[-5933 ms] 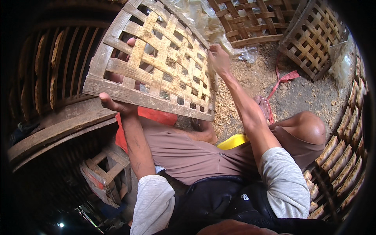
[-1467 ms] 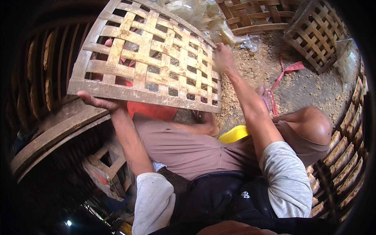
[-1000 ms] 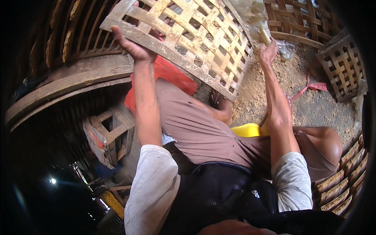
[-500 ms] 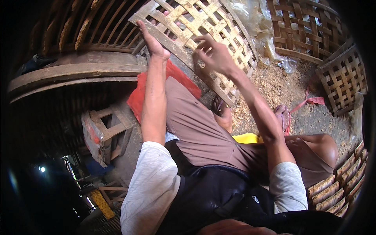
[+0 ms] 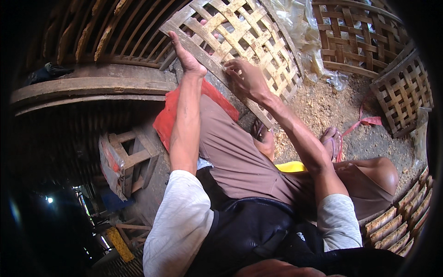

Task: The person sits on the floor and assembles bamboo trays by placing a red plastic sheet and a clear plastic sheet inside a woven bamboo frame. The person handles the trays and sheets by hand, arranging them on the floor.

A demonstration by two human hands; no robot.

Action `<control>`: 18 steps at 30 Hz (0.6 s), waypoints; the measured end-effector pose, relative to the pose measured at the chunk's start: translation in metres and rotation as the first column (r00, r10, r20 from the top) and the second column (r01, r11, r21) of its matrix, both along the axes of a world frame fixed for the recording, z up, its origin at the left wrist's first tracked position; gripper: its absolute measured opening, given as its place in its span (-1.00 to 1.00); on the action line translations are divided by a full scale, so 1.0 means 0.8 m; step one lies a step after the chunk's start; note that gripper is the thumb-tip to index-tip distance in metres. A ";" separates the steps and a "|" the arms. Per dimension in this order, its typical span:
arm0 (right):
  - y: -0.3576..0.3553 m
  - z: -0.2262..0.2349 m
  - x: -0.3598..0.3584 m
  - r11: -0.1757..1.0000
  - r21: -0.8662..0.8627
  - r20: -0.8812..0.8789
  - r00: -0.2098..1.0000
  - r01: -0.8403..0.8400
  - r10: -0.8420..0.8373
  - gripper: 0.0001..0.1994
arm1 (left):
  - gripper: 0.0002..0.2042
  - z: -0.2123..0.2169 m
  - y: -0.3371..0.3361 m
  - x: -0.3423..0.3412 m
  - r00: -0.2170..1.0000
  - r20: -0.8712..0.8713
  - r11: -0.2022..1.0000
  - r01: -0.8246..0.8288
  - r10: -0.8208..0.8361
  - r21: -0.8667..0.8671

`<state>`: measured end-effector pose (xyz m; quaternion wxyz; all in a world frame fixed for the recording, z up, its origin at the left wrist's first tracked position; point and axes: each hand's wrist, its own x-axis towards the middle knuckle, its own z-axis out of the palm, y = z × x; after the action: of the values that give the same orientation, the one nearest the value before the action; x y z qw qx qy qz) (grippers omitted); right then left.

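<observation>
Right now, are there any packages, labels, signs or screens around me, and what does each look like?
No signs or screens show; only wrappings.
Clear plastic sheet: crumpled, see-through, on the ground behind the woven bamboo panel.
Red plastic bag: flat, bright red, beside the person's thigh below the left hand.
Clear plastic wrap: around a small wooden stool, lower left.

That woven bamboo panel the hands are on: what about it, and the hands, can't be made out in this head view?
- Woven bamboo panel: its top is cut off by the picture's upper edge.
- Left hand: its fingertips wrap behind the panel's edge and show only through the gaps.
- Right hand: whether its fingertips pinch anything is too small to tell.
- Panel's lower end: hidden behind the right forearm and knee.
- Left of the picture: too dark to read.
</observation>
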<state>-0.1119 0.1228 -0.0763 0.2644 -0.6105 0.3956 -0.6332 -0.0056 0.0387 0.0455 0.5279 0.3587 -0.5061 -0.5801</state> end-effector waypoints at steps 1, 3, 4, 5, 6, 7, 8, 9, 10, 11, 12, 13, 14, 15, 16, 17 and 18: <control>0.002 0.002 0.002 1.000 0.007 0.020 1.000 0.003 -0.003 -0.79 | -0.07 0.002 0.000 0.000 1.000 0.005 1.000 0.013 -0.013 0.003; 0.005 0.011 -0.007 0.982 0.177 0.124 0.991 -0.063 0.042 -0.80 | -0.07 -0.002 -0.001 0.003 0.999 0.011 0.999 0.034 -0.034 0.016; 0.006 0.016 -0.012 0.961 0.257 0.177 0.983 -0.103 0.057 -0.80 | -0.07 -0.004 -0.002 0.004 0.999 0.012 0.999 0.034 -0.034 0.011; 0.004 0.019 -0.018 0.970 0.237 0.147 0.989 -0.049 0.014 -0.78 | -0.08 -0.005 -0.003 0.005 0.999 0.013 0.999 0.035 -0.035 0.006; 0.004 0.020 -0.018 0.967 0.243 0.142 0.989 -0.070 0.036 -0.78 | -0.08 -0.006 -0.004 0.006 0.999 0.014 0.999 0.036 -0.036 0.001; 0.004 0.021 -0.018 0.964 0.249 0.138 0.989 -0.091 0.058 -0.77 | -0.08 -0.007 -0.005 0.011 0.999 0.008 0.999 0.040 -0.040 0.005; 0.002 0.019 -0.021 0.961 0.255 0.129 0.989 -0.105 0.074 -0.76 | -0.08 -0.007 -0.005 0.010 0.999 0.000 0.999 0.039 -0.039 0.004; 0.001 0.014 -0.018 0.988 0.144 0.080 0.996 -0.060 0.049 -0.76 | -0.08 -0.007 -0.005 0.009 0.999 -0.007 0.999 0.039 -0.039 0.004; 0.003 0.010 -0.016 0.987 0.147 0.080 0.995 -0.065 0.054 -0.76 | -0.08 -0.007 -0.005 0.008 0.999 -0.015 0.999 0.038 -0.038 0.003; 0.007 0.010 -0.012 0.986 0.151 0.080 0.995 -0.071 0.059 -0.75 | -0.08 -0.007 -0.004 0.007 0.999 -0.020 0.999 0.041 -0.041 0.004; 0.009 0.010 -0.009 0.985 0.156 0.080 0.995 -0.076 0.064 -0.75 | -0.08 -0.007 -0.004 0.005 0.999 -0.025 0.999 0.045 -0.045 0.004; 0.005 0.001 -0.001 0.993 0.120 0.085 0.996 -0.012 0.001 -0.74 | -0.08 -0.008 -0.004 0.002 0.998 -0.031 0.999 0.049 -0.049 0.004; 0.004 0.003 0.003 0.990 0.141 0.117 0.993 -0.020 0.004 -0.74 | -0.08 -0.005 -0.003 0.002 0.999 -0.015 0.999 0.043 -0.043 -0.001; 0.005 0.005 0.006 0.986 0.162 0.149 0.989 -0.029 0.005 -0.74 | -0.07 -0.002 0.000 0.002 0.999 0.001 0.999 0.039 -0.039 -0.007; 0.006 0.007 0.008 0.983 0.182 0.180 0.984 -0.037 0.004 -0.74 | -0.07 0.000 0.002 0.002 0.999 0.017 0.999 0.035 -0.034 -0.012; 0.006 0.007 0.009 0.983 0.178 0.191 0.982 -0.037 0.002 -0.75 | -0.07 0.000 0.004 0.001 0.999 0.014 0.999 0.032 -0.032 -0.014; 0.007 0.006 0.009 0.984 0.174 0.203 0.979 -0.036 0.000 -0.76 | -0.07 -0.001 0.005 0.000 0.999 0.010 0.999 0.031 -0.031 -0.016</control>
<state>-0.1048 0.1282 -0.0717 0.3623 -0.5207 0.4158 -0.6517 -0.0053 0.0428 0.0448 0.5192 0.3495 -0.5190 -0.5822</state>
